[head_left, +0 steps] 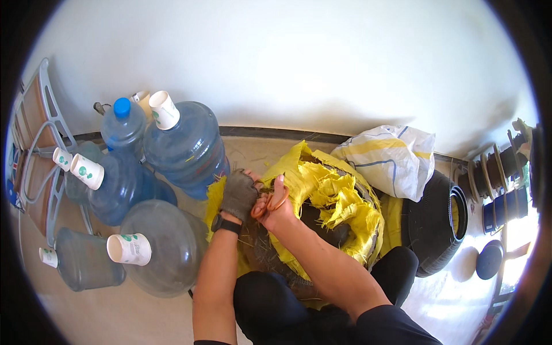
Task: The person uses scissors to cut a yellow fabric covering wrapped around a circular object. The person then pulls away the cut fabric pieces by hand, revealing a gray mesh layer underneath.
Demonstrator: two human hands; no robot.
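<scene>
Orange scissor handles [285,199] sit in the bare right hand [279,218], its fingers bent around them. Close by, the left hand [240,195] wears a grey glove and is curled; I cannot tell what it pinches. Torn yellow wrap [339,213] covers a big ring beside them. Behind leans a white bag [397,164].

White wall [276,69], pale glossy floor [434,302], chair [37,118]

No text readable — green marks [86,172] on white cups [130,250] — too small
</scene>
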